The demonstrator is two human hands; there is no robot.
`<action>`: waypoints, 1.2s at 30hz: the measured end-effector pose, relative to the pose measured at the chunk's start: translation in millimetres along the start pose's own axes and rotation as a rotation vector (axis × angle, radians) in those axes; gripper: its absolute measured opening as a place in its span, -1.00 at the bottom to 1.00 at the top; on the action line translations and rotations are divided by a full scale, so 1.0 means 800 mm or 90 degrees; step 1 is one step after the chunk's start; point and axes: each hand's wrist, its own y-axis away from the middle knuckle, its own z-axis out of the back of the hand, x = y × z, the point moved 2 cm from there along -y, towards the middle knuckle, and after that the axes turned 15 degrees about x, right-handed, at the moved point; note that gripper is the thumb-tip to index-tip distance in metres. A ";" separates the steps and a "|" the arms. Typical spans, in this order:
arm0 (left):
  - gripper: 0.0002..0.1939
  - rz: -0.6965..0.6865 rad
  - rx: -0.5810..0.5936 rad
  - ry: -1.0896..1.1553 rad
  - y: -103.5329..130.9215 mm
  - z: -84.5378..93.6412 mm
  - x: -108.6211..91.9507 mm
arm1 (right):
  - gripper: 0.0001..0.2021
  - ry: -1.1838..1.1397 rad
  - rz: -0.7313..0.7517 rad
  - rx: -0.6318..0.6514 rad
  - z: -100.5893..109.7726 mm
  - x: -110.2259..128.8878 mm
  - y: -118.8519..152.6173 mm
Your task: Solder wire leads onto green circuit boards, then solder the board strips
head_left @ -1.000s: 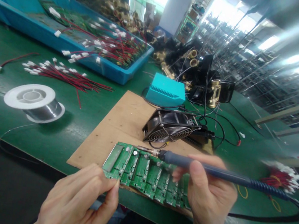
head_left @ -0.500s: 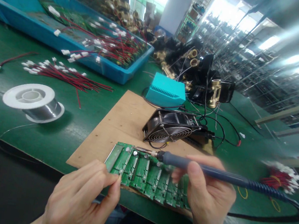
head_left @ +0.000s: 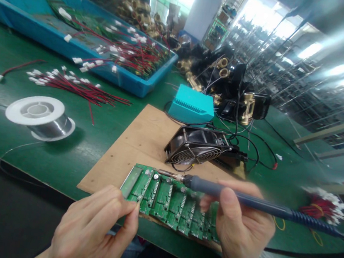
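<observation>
A row of green circuit boards lies along the front edge of a brown board. My right hand is closed around the blue handle of a soldering iron, whose tip points left over the top edge of the boards. Whether the tip touches them I cannot tell. At the lower left of the boards, my left hand pinches thumb and forefinger together. What lies between those fingertips is too small to make out.
A solder spool stands left, below red wires with white plugs. A blue tray holds more wires and boards. Behind the boards are a black fan and a turquoise box. Another wire bundle lies right.
My right hand and the soldering iron have shifted slightly to the right. My left hand keeps its pinch at about the same place.
</observation>
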 end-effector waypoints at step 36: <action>-0.80 0.004 0.001 0.003 -0.005 -0.005 0.005 | -0.94 0.034 -0.046 0.000 -0.001 0.002 -0.001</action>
